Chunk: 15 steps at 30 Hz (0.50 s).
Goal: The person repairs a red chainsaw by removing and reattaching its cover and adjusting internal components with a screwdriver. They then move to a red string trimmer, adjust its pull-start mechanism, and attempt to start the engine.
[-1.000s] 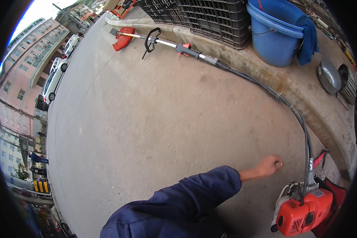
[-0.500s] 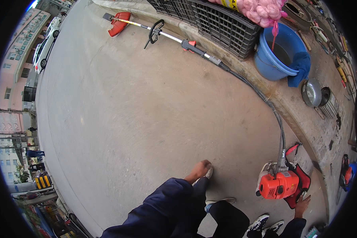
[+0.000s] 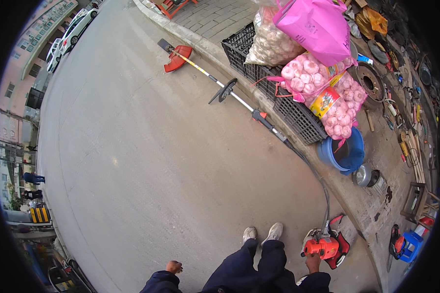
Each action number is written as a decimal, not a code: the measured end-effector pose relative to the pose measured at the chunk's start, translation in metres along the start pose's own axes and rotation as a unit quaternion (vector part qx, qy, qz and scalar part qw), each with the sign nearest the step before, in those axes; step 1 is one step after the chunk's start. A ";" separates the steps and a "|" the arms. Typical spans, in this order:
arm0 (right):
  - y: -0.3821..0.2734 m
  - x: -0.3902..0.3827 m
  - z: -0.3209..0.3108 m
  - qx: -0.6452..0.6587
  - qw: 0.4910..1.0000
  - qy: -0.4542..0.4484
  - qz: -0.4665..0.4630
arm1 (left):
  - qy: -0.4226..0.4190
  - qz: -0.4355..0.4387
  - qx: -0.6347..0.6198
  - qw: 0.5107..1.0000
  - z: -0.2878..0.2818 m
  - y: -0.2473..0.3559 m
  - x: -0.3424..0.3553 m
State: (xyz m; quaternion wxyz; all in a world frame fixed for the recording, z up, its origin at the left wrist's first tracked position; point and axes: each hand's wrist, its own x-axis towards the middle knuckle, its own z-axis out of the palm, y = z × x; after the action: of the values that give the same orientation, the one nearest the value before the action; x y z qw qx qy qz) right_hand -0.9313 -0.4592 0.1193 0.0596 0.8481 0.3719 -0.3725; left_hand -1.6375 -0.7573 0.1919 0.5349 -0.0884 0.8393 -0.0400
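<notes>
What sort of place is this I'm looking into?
Probably a roadside repair spot: a brush cutter lies on the open road, tools and parts are scattered over the raised pavement, and white cars stand by a building at left.

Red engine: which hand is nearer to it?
Right: the right hand is at the near edge of the red engine; the left hand is well to its left.
</notes>
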 end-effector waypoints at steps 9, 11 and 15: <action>-0.217 0.057 0.035 0.112 0.983 -0.143 0.010 | -0.040 0.039 -0.036 0.998 -0.055 0.176 -0.049; -0.280 0.071 0.036 0.099 0.983 -0.152 -0.027 | -0.042 0.050 -0.027 0.997 -0.074 0.218 -0.048; -0.397 0.085 0.041 0.036 0.981 -0.149 -0.116 | -0.031 0.095 0.021 0.995 -0.117 0.292 -0.025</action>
State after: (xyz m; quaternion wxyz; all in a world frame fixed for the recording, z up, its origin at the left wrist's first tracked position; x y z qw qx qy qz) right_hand -1.1851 -0.1408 0.1027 0.0403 0.7361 0.4411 -0.5119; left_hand -1.7640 -0.4697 0.2165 0.5636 0.0015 0.8260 -0.0037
